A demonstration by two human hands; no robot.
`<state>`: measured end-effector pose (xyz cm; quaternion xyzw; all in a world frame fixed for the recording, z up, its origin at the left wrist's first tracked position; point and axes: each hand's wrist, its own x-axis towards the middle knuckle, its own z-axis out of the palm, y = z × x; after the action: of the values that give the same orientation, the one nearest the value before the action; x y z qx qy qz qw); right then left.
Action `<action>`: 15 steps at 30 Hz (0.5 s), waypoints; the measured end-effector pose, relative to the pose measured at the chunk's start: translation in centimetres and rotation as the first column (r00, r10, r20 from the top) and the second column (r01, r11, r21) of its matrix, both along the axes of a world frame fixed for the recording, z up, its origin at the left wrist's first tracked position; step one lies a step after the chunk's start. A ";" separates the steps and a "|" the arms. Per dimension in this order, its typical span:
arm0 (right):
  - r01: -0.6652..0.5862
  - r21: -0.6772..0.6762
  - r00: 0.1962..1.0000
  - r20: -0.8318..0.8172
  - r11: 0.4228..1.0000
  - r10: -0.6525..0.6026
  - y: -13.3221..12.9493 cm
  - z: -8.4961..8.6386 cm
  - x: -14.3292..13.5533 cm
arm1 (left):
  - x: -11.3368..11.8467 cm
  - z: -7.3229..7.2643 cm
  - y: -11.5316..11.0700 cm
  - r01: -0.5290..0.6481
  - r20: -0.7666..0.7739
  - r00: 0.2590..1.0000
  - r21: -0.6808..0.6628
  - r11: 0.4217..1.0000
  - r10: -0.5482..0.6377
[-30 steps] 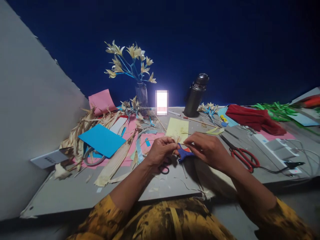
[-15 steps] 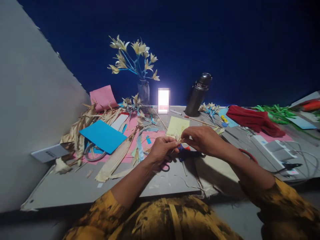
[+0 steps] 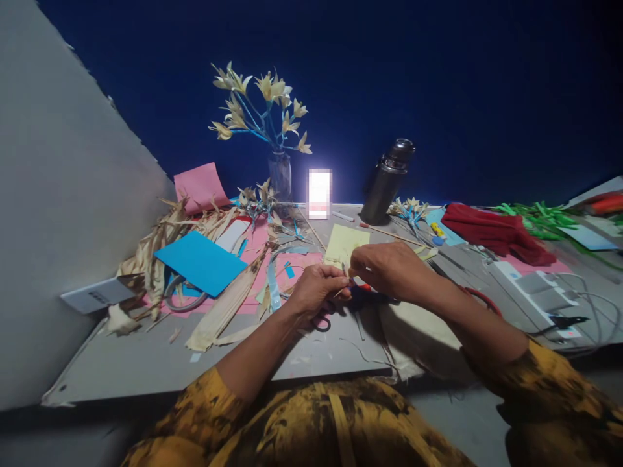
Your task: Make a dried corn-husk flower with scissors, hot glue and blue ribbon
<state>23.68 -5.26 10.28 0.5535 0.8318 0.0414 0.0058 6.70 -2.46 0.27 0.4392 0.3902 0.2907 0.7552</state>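
Observation:
My left hand (image 3: 316,287) is closed in a pinch over the middle of the table, with a thin pale stem between its fingers; only a short piece of it shows. Right beside it, my right hand (image 3: 387,267) has its fingertips pressed together at the top of the same small piece. Whatever lies between those right fingertips is too small and too hidden to name. A yellow paper sheet (image 3: 347,241) lies just behind both hands. Under my left hand, partly covered, is a pair of scissors (image 3: 321,323) with dark loop handles.
Behind stand a glass vase (image 3: 280,178) of dried-husk flowers and a steel flask (image 3: 384,188). To the left lie dried husks (image 3: 224,301), blue paper (image 3: 200,264) and a tape roll (image 3: 170,301). A power strip (image 3: 516,295) and red cloth (image 3: 491,233) are at right.
My right hand has shifted slightly left and its fingers have curled in closer to my left fingertips. The left hand has stayed nearly in place, still pinching.

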 end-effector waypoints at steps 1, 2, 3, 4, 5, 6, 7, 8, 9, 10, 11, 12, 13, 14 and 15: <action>-0.002 0.009 1.000 0.017 1.000 0.002 0.0 -0.1 0.0 | 0.0 -0.1 0.0 0.003 0.005 1.000 -0.002 1.000 -0.003; -0.006 0.016 1.000 0.029 1.000 0.006 0.1 -0.3 0.0 | 0.0 -0.1 0.0 0.006 0.006 1.000 -0.002 1.000 -0.006; -0.013 0.019 0.999 0.038 1.000 0.013 0.1 -0.4 0.0 | 0.0 -0.2 0.1 0.008 0.007 1.000 0.000 1.000 -0.008; -0.018 0.021 0.999 0.045 1.000 0.017 0.1 -0.5 0.0 | 0.0 -0.2 0.1 0.008 0.010 1.000 0.001 1.000 -0.008; -0.022 0.019 0.999 0.048 1.000 0.021 0.1 -0.5 0.1 | 0.0 -0.2 0.2 0.006 0.023 1.000 0.000 1.000 -0.006; -0.024 0.011 0.999 0.047 1.000 0.023 0.1 -0.5 0.1 | 0.0 -0.2 0.2 0.006 0.043 0.999 -0.006 1.000 -0.006; -0.024 -0.002 0.999 0.040 1.000 0.024 0.0 -0.5 0.2 | 0.0 -0.2 0.3 0.007 0.070 0.998 -0.017 1.000 -0.005; -0.020 -0.013 0.999 0.030 1.000 0.020 0.0 -0.4 0.2 | 0.0 -0.2 0.4 0.007 0.097 0.995 -0.031 1.000 -0.004; -0.013 -0.025 1.000 0.020 1.000 0.014 -0.1 -0.2 0.3 | 0.0 -0.2 0.5 0.010 0.120 0.993 -0.046 0.999 -0.005; -0.005 -0.033 1.000 0.012 0.999 0.005 -0.2 -0.1 0.3 | 0.0 -0.2 0.5 0.014 0.132 0.991 -0.061 0.998 -0.006; 0.002 -0.040 1.000 0.008 0.999 -0.002 -0.2 0.1 0.3 | 0.0 -0.2 0.6 0.019 0.134 0.991 -0.074 0.997 -0.009; 0.010 -0.045 1.000 0.005 0.999 -0.009 -0.3 0.3 0.3 | 0.0 -0.3 0.6 0.019 0.127 0.992 -0.084 0.996 -0.009; 0.013 -0.052 1.000 0.000 0.999 -0.013 -0.3 0.4 0.3 | 0.0 -0.3 0.7 0.017 0.117 0.993 -0.093 0.995 -0.006; 0.015 -0.060 1.000 -0.007 0.998 -0.015 -0.3 0.4 0.2 | 0.0 -0.3 0.6 0.015 0.109 0.994 -0.102 0.995 -0.003; 0.014 -0.070 1.000 -0.016 0.997 -0.015 -0.3 0.5 0.2 | 0.0 -0.3 0.6 0.014 0.105 0.995 -0.110 0.994 -0.003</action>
<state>23.86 -5.60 10.74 0.5593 0.8287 0.0077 0.0186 6.71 -1.84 -0.04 0.3826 0.3639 0.2880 0.7989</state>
